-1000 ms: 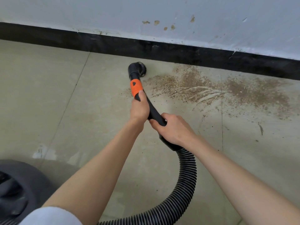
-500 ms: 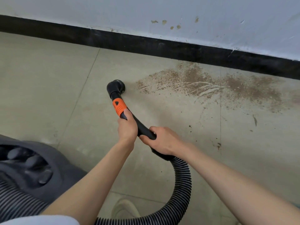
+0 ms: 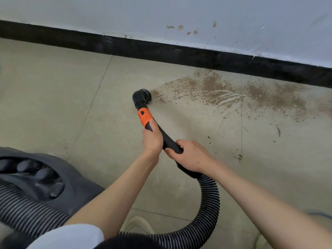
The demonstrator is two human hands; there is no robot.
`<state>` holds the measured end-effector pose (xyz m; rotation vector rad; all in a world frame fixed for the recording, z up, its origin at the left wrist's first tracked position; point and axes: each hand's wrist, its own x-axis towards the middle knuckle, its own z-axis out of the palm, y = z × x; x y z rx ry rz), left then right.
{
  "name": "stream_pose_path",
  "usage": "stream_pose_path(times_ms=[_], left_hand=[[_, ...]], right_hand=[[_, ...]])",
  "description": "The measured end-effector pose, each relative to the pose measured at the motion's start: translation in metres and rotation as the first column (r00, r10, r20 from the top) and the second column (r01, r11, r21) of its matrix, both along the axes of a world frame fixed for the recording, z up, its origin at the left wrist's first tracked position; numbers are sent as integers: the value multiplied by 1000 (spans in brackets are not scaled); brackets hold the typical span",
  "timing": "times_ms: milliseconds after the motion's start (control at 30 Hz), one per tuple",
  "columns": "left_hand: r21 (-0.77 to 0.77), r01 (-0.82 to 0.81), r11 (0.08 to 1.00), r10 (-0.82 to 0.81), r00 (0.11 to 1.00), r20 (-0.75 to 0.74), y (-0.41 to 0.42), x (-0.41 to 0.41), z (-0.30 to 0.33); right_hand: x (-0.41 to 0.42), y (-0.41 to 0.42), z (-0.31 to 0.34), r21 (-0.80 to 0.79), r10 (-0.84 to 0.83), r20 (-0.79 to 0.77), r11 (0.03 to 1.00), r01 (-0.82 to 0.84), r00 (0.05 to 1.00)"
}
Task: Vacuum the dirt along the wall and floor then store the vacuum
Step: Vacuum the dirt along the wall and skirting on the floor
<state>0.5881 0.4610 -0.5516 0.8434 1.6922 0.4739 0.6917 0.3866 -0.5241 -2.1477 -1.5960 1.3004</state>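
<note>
Both hands wrap the black wand: left hand (image 3: pixel 151 139) high up, just below the orange collar (image 3: pixel 145 117), to steer; right hand (image 3: pixel 191 156) lower, where the ribbed hose (image 3: pixel 209 200) joins, to take the weight and push. Round brush nozzle (image 3: pixel 142 95) sits low on the floor, at the left edge of the brown dirt patch (image 3: pixel 233 92), probably touching, hard to confirm. Dirt spreads right along the far black baseboard (image 3: pixel 179 53). Vacuum body (image 3: pixel 36 178) sits near left, within hose reach.
</note>
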Motion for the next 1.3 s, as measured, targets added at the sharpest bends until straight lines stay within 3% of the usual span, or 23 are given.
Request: stream_pose_path(times_ms=[633,933,1067,1300], left_hand=[[25,125,992,-126,988,92,37,61,-4],[41,262,964,-265,960,95,43,112,-7],[41,305,951,-307,948,80,54,130,-5],[53,242,969,-245,969,38,74,151,-10]], right_hand=[[46,23,1,33,-150,74,988,148,986],[81,19,-10,46,-276,78,961,273,958],[96,28,-12,64,-283,142,959,276,949],[119,53,-22,77,-220,116,974,213,969]])
